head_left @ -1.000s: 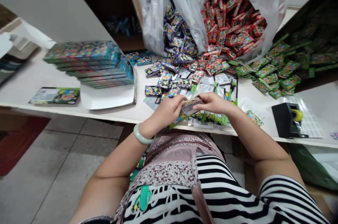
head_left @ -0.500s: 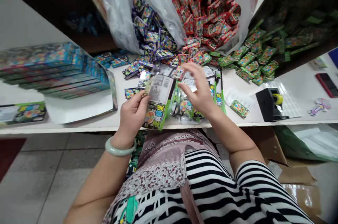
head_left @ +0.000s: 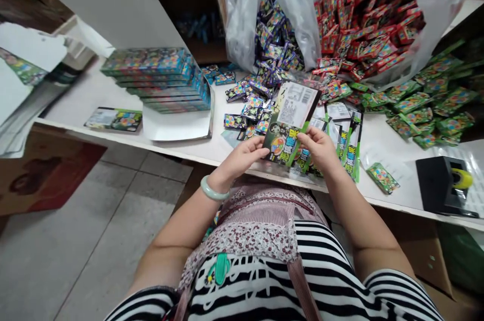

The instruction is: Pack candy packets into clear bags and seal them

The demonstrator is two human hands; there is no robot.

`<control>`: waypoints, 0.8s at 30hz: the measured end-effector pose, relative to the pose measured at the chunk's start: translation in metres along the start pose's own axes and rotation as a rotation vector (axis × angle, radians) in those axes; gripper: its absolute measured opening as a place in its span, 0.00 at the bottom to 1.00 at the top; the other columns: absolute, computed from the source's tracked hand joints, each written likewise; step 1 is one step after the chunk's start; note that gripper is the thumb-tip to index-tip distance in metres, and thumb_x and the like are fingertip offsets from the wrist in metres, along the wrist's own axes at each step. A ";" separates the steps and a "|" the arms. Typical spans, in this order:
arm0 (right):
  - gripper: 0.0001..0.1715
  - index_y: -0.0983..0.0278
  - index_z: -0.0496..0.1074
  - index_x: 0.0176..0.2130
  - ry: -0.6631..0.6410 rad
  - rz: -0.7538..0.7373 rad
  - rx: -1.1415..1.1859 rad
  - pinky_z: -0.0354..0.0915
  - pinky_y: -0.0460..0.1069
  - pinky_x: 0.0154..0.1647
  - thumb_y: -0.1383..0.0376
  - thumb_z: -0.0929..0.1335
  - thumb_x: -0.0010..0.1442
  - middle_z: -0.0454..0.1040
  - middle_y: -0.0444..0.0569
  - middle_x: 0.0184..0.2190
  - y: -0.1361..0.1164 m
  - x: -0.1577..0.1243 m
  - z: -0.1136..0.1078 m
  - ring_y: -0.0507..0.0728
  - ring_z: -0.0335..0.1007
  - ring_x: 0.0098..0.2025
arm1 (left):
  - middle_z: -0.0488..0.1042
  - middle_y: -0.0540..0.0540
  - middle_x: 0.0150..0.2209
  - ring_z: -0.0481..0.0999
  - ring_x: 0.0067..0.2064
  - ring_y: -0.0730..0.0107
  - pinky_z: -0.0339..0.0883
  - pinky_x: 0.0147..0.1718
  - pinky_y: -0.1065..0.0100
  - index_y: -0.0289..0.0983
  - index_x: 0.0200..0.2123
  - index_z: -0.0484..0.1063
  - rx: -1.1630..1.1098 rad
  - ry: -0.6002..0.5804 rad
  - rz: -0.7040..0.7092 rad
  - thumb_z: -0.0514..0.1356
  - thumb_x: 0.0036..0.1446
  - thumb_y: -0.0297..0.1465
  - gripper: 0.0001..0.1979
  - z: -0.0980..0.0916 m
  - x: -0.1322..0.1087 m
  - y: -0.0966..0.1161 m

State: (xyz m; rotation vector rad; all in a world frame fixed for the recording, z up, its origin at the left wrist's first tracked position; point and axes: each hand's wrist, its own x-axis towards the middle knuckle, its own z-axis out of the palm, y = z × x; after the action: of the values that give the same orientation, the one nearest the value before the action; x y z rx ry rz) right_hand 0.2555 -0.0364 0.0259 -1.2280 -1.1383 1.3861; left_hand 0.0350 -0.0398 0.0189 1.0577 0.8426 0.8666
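A printed candy pouch [head_left: 290, 105] with a white label panel on top and colourful lettering below is held tilted over the table's front. My left hand [head_left: 247, 153], a pale green bangle on its wrist, pinches the pouch's lower left corner. On the other side, my right hand [head_left: 321, 148] has its thumb and fingers closed on the right edge. More pouches of the same print [head_left: 351, 147] lie overlapped beneath and to the right of it. Small purple candy packets [head_left: 251, 107] are scattered just left of the pouch.
Behind stand plastic bags of purple packets [head_left: 282, 44] and red packets [head_left: 372, 23]. Green packets [head_left: 434, 99] are heaped at right, near a black tape dispenser [head_left: 438, 185]. Stacked display boxes [head_left: 159, 79] and a flat pouch [head_left: 115, 119] are at left.
My right hand has come down from above the pouches and closed on the held pouch's right edge. The pouch is now between both hands. The view has swung left.
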 end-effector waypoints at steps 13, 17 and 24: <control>0.22 0.59 0.71 0.43 -0.399 0.111 -0.120 0.72 0.49 0.31 0.51 0.75 0.54 0.78 0.46 0.35 0.012 -0.025 -0.011 0.54 0.74 0.34 | 0.78 0.47 0.43 0.78 0.43 0.70 0.74 0.43 0.68 0.42 0.59 0.67 -0.126 0.157 0.218 0.68 0.57 0.36 0.27 0.011 0.017 0.000; 0.40 0.50 0.59 0.60 -0.042 -0.092 -0.082 0.74 0.53 0.40 0.53 0.76 0.54 0.77 0.45 0.40 0.006 -0.031 -0.016 0.57 0.76 0.40 | 0.76 0.50 0.39 0.76 0.37 0.71 0.74 0.38 0.67 0.50 0.66 0.57 -0.060 0.031 0.223 0.67 0.58 0.36 0.36 0.015 0.012 -0.005; 0.24 0.53 0.66 0.55 -0.189 -0.198 -0.219 0.73 0.53 0.39 0.55 0.71 0.62 0.77 0.44 0.37 -0.006 -0.036 -0.016 0.54 0.75 0.37 | 0.78 0.47 0.39 0.78 0.39 0.69 0.74 0.39 0.67 0.43 0.57 0.68 0.132 -0.060 0.181 0.68 0.57 0.36 0.25 0.005 -0.015 0.008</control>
State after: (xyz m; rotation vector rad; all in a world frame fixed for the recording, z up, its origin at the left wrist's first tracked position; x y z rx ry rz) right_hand 0.2747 -0.0701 0.0358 -1.1159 -1.5339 1.2723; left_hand 0.0322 -0.0529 0.0305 1.2842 0.7701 0.9353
